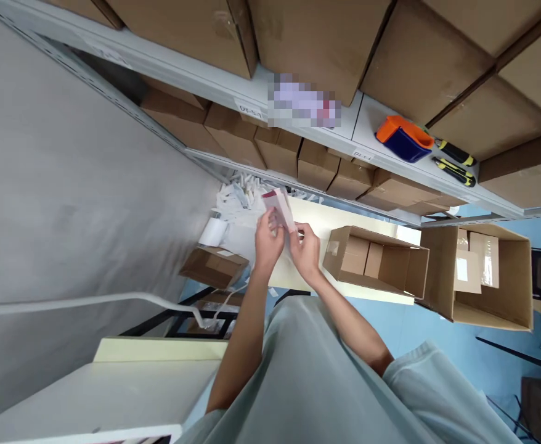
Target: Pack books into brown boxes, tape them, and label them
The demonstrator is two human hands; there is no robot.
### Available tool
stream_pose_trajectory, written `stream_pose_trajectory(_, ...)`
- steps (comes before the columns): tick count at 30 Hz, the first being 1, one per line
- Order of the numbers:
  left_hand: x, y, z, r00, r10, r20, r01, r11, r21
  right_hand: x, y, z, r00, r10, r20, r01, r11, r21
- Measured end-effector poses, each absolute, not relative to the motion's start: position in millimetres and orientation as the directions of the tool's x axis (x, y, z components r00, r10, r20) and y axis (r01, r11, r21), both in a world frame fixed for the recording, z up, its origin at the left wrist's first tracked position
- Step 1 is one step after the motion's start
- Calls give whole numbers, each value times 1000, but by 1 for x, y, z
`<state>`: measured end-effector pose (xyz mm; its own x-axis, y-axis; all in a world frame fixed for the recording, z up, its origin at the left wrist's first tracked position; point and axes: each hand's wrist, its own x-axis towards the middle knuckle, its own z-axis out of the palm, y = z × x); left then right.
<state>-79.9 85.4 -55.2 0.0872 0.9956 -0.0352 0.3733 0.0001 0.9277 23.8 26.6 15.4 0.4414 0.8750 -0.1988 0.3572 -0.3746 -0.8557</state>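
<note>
Caution: L hand & R hand pinch pkt; slack fingertip grip may drop it on table below hands.

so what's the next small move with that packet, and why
I'd probably hold the small pale-pink packet steady with the left hand and work the right hand along its near edge: both hands are on it, and the right one sits at its near corner. Blur hides whether it is sealed.
</note>
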Motion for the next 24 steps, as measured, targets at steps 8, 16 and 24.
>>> stream_pose_trajectory(8,-20,36,202,550,723,417,431,-674,600,168,-57,198,165,984,64,523,-32,-852)
stream_pose_trajectory(16,81,7,180,860,461,219,211,-712,670,282,-120,221,22,998,51,751,18,-660)
stream_pose_trajectory(24,138,-13,105,896,436,-86,382,-655,652,336,-139,144,98,924,-371,955,-192,-226)
